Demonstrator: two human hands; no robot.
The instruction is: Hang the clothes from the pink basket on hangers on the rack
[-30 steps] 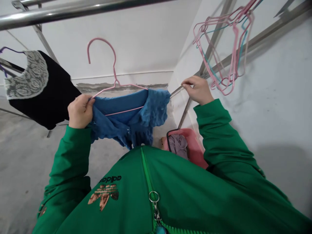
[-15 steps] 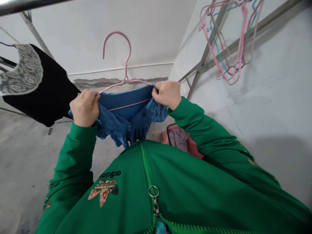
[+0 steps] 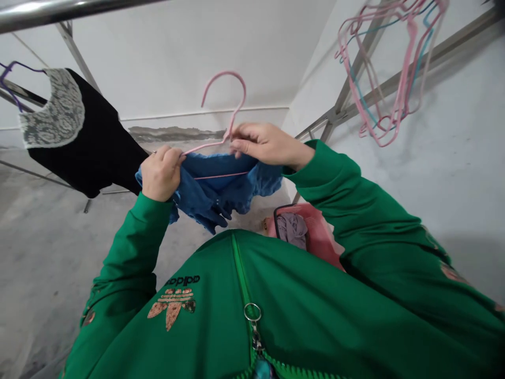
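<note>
A blue buttoned garment (image 3: 205, 195) with a ruffled edge hangs on a pink clothes hanger (image 3: 244, 92), whose hook points up. My left hand (image 3: 161, 172) is closed on the garment's left shoulder and the hanger's end there. My right hand (image 3: 266, 145) has its thumb and fingers at the hanger just below the hook's twisted neck, covering part of its right arm. The hanger's lower pink bar shows inside the neckline. The garment's right shoulder hangs below my right wrist.
On the left a black top (image 3: 98, 137) with a lace collar hangs from a purple hanger (image 3: 16, 71). A metal rail (image 3: 74, 10) crosses the upper left. Several pink and blue hangers (image 3: 410, 52) hang at the upper right. Below stands a pink basket (image 3: 319, 237) holding greyish-purple cloth (image 3: 292, 229).
My right hand has let go of the garment's right shoulder and moved in to the hanger's neck. The hanger and garment have shifted right in view; my left hand keeps its hold.
</note>
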